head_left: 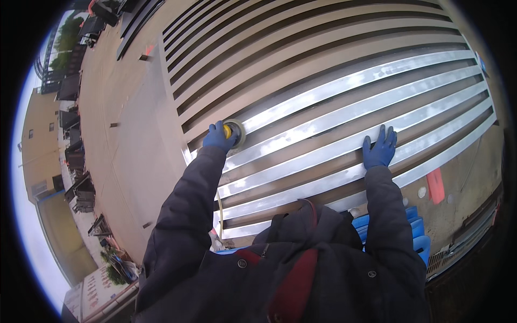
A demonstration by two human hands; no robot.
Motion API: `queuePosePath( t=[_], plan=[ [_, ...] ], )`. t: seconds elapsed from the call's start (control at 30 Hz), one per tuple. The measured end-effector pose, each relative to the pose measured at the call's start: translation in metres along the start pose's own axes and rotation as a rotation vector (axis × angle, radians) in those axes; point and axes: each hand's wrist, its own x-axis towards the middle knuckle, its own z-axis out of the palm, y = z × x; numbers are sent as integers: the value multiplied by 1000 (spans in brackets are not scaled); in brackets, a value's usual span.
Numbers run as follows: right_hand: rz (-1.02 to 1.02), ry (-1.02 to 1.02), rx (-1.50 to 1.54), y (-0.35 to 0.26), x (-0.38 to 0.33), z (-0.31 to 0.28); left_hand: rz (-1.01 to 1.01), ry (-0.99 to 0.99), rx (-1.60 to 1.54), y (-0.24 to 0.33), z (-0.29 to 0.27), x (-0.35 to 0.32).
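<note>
My left hand (216, 139), in a blue glove, is closed round a yellow round-headed power sander (228, 131). The sander's disc (240, 135) rests at the left end of a slat on a large slatted metal panel (318, 129). My right hand (379, 151), also gloved in blue, lies on one of the nearer slats with its fingers spread and holds nothing. Several slats close to me are bright, bare-looking metal, while those farther off look dull brown. A thin pale hose (219, 207) runs down past my left sleeve, and its upper end is hidden.
Blue objects (419, 231) stand beside my right arm at the panel's near side. A red flat piece (435, 185) lies on the ground to the right. Dark metal bars (134, 27) lie at the far left. Stacked dark items (70, 116) line the yard's left edge.
</note>
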Motion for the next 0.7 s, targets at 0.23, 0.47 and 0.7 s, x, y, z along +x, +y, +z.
queuePosePath(
  t=[0.23, 0.47, 0.7],
  plan=[
    [-26, 0, -53, 5, -1, 7, -147, 4, -18, -86, 5, -14],
    [-77, -22, -124, 12, -1, 12, 39, 60, -142, -6, 24, -9],
    [-59, -81, -234, 21, 5, 21, 209, 131, -225, 49, 20, -10]
  ],
)
